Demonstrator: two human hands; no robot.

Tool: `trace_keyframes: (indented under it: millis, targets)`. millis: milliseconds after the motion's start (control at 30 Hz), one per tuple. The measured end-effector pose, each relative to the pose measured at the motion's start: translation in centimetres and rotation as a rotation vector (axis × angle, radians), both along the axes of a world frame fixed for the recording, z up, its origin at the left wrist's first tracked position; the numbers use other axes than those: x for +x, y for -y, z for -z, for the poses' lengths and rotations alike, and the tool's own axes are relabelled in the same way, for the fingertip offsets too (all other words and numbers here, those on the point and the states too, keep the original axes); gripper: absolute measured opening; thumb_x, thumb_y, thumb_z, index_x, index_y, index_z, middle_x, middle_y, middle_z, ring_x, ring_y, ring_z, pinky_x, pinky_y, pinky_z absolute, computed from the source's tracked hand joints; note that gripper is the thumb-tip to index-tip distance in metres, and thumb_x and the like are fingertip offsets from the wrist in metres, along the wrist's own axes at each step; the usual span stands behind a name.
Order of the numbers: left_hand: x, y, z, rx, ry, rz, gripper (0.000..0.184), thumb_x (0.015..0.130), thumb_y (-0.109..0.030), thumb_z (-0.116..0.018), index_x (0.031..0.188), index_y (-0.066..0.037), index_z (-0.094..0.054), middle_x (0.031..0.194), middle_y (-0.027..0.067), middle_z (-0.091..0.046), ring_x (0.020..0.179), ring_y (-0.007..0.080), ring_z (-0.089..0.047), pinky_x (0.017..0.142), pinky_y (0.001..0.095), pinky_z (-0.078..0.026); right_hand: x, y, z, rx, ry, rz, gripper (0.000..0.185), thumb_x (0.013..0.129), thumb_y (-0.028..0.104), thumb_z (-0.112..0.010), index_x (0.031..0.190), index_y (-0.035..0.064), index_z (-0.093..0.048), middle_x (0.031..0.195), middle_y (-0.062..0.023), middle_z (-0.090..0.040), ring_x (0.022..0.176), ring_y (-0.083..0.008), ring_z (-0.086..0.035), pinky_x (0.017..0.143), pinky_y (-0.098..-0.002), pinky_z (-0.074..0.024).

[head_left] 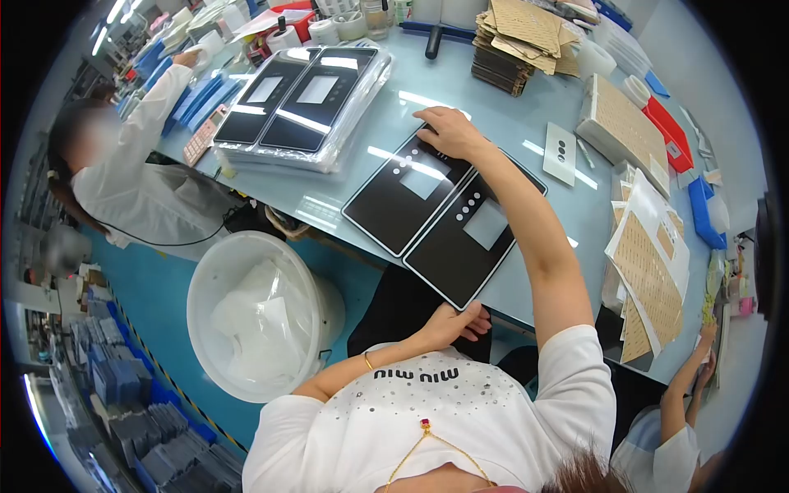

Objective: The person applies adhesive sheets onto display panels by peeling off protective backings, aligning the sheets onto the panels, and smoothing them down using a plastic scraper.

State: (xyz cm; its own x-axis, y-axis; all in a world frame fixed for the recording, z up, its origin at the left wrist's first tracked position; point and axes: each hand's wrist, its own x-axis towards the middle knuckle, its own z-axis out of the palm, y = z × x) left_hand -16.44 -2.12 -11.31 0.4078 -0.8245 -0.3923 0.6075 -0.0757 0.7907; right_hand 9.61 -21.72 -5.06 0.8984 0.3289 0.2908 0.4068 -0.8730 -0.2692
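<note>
White bin point(330, 316) holds film point(267, 324); right hand point(450, 133), open, and left hand point(454, 324), grip unclear, touch black panels point(450, 261).

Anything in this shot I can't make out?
All in the head view:
- Far corners of the black panels: partly covered by the right hand and forearm.
- Bottom of the white bin: hidden by crumpled plastic inside.
- Print on the brown sheets: too small.
- Lower-right co-worker: partly cut off by the dark image edge.

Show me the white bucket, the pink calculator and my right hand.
White bucket point(331, 308), head view: outer side wall.
Pink calculator point(200, 145), head view: its keyed face.
Right hand point(452, 134), head view: back of the hand.
</note>
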Motion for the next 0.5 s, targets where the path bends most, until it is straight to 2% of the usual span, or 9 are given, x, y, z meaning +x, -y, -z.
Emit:
trace_keyframes:
  millis: [33,167,233,267,300,367,400,467,500]
  targets:
    - [0.1,-0.2,-0.1,0.000,0.098,-0.026,0.051,0.100,-0.040,-0.041,0.118,0.006,-0.054,0.098,0.0175,-0.065,0.090,0.0228,-0.064,0.076,0.0328,-0.055,-0.3,0.0,-0.1,-0.023,0.073,-0.021,0.037,0.088,0.027,-0.058,0.119,0.0073,-0.056,0.116,-0.0131,-0.058,0.112,-0.0305,-0.052,0.096,-0.0397,-0.0415]
    - [0.1,-1.9,-1.6,-0.003,0.079,-0.152,0.049,0.101,-0.037,-0.038,0.117,0.006,-0.054,0.099,0.0179,-0.065,0.089,0.0232,-0.065,0.073,0.0324,-0.056,-2.8,1.8,-0.7,-0.093,0.025,-0.002,0.035,0.086,0.029,-0.060,0.112,0.0062,-0.058,0.111,-0.0134,-0.059,0.107,-0.0311,-0.054,0.092,-0.0393,-0.0437]
    - [1.0,-3.6,-2.6,0.070,0.085,-0.254,0.046,0.101,-0.032,-0.036,0.118,0.006,-0.054,0.101,0.0187,-0.064,0.086,0.0237,-0.066,0.068,0.0314,-0.057,-4.9,3.1,-1.6,-0.145,-0.017,0.169,0.033,0.084,0.030,-0.063,0.106,0.0054,-0.059,0.109,-0.0139,-0.059,0.104,-0.0322,-0.055,0.090,-0.0397,-0.0444]
    - [1.8,-4.5,-2.6,0.052,0.078,-0.324,0.041,0.101,-0.029,-0.038,0.115,0.006,-0.054,0.100,0.0180,-0.064,0.084,0.0232,-0.066,0.065,0.0305,-0.057,-5.8,4.4,-0.9,-0.089,0.103,0.196,0.033,0.081,0.032,-0.067,0.099,0.0050,-0.061,0.101,-0.0156,-0.062,0.103,-0.0330,-0.055,0.088,-0.0405,-0.0448]
    - [2.7,-5.3,-2.7,0.036,0.071,-0.394,0.035,0.101,-0.025,-0.040,0.112,0.005,-0.055,0.098,0.0172,-0.064,0.082,0.0226,-0.067,0.062,0.0296,-0.058,-6.9,5.8,-0.3,-0.087,0.098,0.210,0.033,0.081,0.032,-0.067,0.099,0.0050,-0.061,0.101,-0.0156,-0.062,0.103,-0.0330,-0.055,0.088,-0.0405,-0.0448]
    - [4.2,-6.4,-4.3,0.024,0.128,-0.619,0.026,0.099,-0.018,-0.043,0.110,0.003,-0.054,0.093,0.0150,-0.064,0.077,0.0219,-0.067,0.059,0.0296,-0.058,-9.9,7.0,-0.2,-0.065,0.049,0.450,0.031,0.079,0.032,-0.068,0.088,0.0031,-0.062,0.086,-0.0161,-0.064,0.091,-0.0326,-0.059,0.080,-0.0413,-0.0467]
    - [5.2,-7.0,-4.9,0.035,0.159,-0.630,0.023,0.098,-0.015,-0.044,0.108,0.002,-0.053,0.090,0.0136,-0.064,0.074,0.0209,-0.067,0.058,0.0297,-0.058,-11.3,7.4,-0.2,-0.067,0.049,0.462,0.031,0.079,0.032,-0.068,0.088,0.0031,-0.062,0.086,-0.0161,-0.064,0.091,-0.0326,-0.059,0.080,-0.0413,-0.0467]
    - [7.6,-7.9,-5.8,0.065,0.226,-0.616,0.019,0.096,-0.013,-0.046,0.106,0.001,-0.053,0.085,0.0112,-0.063,0.067,0.0186,-0.065,0.056,0.0288,-0.057,-14.6,7.9,-0.1,0.097,-0.163,0.650,0.029,0.078,0.033,-0.066,0.079,0.0041,-0.062,0.075,-0.0145,-0.064,0.082,-0.0329,-0.059,0.073,-0.0423,-0.0469]
    - [9.1,-8.2,-6.2,0.082,0.263,-0.589,0.018,0.096,-0.012,-0.046,0.106,0.001,-0.053,0.083,0.0103,-0.063,0.063,0.0173,-0.064,0.054,0.0278,-0.057,-16.3,7.7,-0.2,0.095,-0.160,0.665,0.029,0.078,0.033,-0.066,0.079,0.0041,-0.062,0.075,-0.0145,-0.064,0.082,-0.0329,-0.059,0.073,-0.0423,-0.0469]
